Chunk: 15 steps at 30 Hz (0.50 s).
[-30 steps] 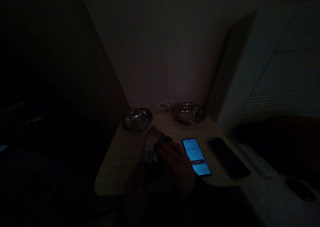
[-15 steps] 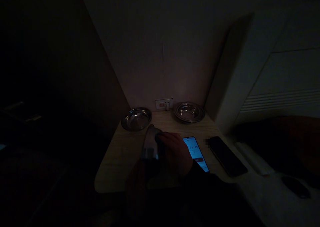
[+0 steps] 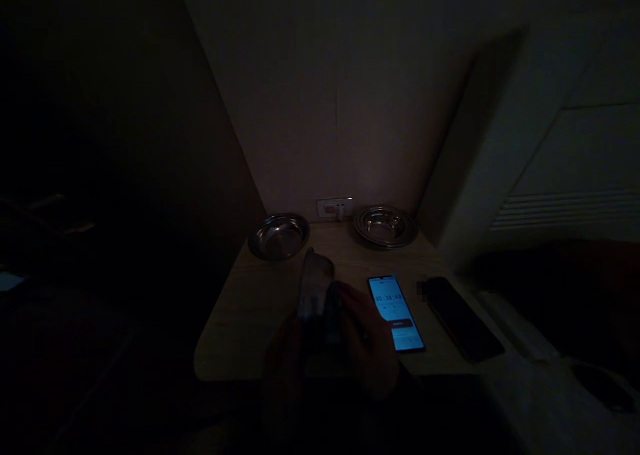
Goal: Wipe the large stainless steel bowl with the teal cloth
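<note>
A shiny metal bowl [image 3: 315,281] is held tilted on its side above the table's near part. My left hand [image 3: 283,355], very dim, grips its lower left edge. On the bowl's right side, my right hand [image 3: 370,335] is closed around a dark bluish cloth [image 3: 332,305] that presses against the metal. Shadow hides most of the fingers and the bowl's lower part.
A metal bowl [image 3: 279,237] stands at the back left of the wooden table [image 3: 240,328], and stacked metal dishes [image 3: 385,227] at the back right. A lit phone [image 3: 397,315] and a dark phone [image 3: 463,321] lie on the right. A wall socket [image 3: 335,208] holds a plug.
My right hand has moved down along the bowl's side, uncovering more of the lit phone and the cloth. The bowl stays held by my left hand. The view has shifted slightly.
</note>
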Motion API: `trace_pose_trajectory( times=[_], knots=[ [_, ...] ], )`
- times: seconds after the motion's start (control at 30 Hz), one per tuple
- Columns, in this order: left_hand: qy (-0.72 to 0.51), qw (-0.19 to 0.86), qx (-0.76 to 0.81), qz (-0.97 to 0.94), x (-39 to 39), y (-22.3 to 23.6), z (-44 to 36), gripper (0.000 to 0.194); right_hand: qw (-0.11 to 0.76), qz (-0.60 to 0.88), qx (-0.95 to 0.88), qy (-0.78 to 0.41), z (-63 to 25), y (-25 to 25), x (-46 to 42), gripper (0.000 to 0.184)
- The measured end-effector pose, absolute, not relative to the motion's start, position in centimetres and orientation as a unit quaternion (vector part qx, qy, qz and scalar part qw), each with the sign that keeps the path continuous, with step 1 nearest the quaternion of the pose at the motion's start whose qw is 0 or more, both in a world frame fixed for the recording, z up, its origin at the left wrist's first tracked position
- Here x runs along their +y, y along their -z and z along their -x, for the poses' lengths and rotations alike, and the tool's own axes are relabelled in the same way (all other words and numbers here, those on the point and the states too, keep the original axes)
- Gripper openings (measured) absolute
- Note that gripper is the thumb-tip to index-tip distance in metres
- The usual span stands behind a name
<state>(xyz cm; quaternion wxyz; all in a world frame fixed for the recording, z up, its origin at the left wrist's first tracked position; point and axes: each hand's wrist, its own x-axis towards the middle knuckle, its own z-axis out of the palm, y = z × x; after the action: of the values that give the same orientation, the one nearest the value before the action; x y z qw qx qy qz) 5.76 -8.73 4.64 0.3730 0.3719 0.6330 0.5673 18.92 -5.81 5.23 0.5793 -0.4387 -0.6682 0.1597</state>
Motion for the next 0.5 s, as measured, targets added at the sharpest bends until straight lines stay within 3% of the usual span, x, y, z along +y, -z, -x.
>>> trace_pose_trajectory(
  times=[0.3,0.5],
  knots=[
    [-0.57,0.366,0.651,-0.344,-9.3,-3.2,-5.8,0.028,0.544,0.406,-0.734,0.021,-17.1,-4.4,-8.9,0.03],
    [-0.552,0.422,0.644,-0.32,-9.0,-3.9,-6.2,0.034,0.511,0.373,-0.771,0.07,-17.8,-6.3,-7.2,0.029]
  ],
)
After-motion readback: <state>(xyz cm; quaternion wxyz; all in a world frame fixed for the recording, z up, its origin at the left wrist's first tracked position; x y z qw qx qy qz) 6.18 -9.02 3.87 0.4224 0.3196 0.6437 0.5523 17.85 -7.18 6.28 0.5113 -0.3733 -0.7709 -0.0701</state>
